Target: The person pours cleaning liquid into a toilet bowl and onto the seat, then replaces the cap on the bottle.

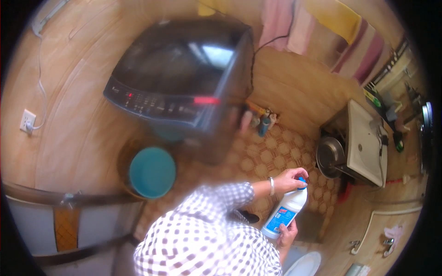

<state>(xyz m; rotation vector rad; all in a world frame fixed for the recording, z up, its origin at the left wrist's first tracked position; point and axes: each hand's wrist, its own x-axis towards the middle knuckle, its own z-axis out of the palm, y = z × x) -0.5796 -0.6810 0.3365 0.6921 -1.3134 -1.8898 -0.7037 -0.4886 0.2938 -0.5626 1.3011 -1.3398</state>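
Note:
A white plastic bottle (pixel 293 201) with a blue label and a blue cap (pixel 301 182) is tilted in front of me, its cap end up and to the right. My left hand (pixel 290 179), with a band on its wrist, has its fingers closed round the cap. Lower down, my right hand (pixel 287 233) grips the bottle's body near its base, thumb on the label. Whether the cap is loose or tight I cannot see.
A black top-loading washing machine (pixel 165 69) stands at the far left, a teal bucket (pixel 153 172) before it. Several bottles (pixel 264 126) stand on the tiled floor. At right are a sink (pixel 366 147) and a metal basin (pixel 330 156). Towels (pixel 276 27) hang behind.

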